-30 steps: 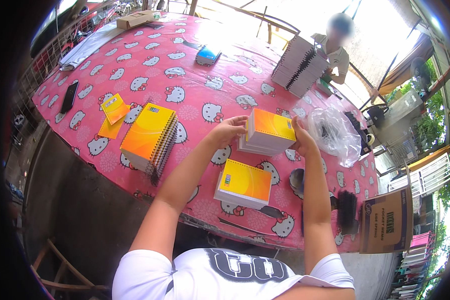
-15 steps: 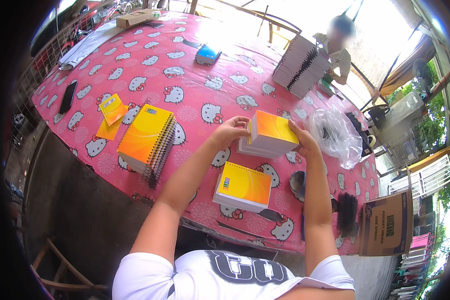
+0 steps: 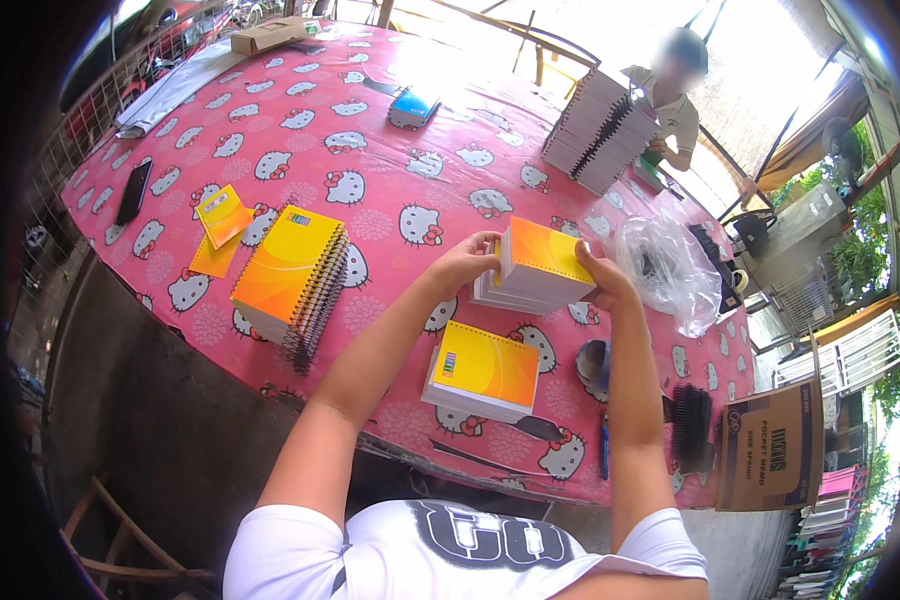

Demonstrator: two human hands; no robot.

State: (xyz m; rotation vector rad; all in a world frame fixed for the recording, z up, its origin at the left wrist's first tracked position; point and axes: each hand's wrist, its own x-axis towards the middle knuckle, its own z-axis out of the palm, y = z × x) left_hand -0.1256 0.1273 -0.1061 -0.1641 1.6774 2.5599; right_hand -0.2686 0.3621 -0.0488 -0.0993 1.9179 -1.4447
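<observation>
Left hand [image 3: 465, 262]: fingers curled onto the memo-pad stack [image 3: 544, 258].
Right hand [image 3: 606, 276]: I clasp its other side, fingers bent.
Second stack [image 3: 483, 370]: near the table's [image 3: 410, 412] front edge.

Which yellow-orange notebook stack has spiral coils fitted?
The left stack, beside the loose covers: coils line its right side. The held stack and near stack show none.

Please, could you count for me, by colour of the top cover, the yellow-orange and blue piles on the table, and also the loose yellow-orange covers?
Yellow-orange piles: 3, the held one counted with pages under it
Blue pile: 1
Loose covers: 2
Total: 6
</observation>
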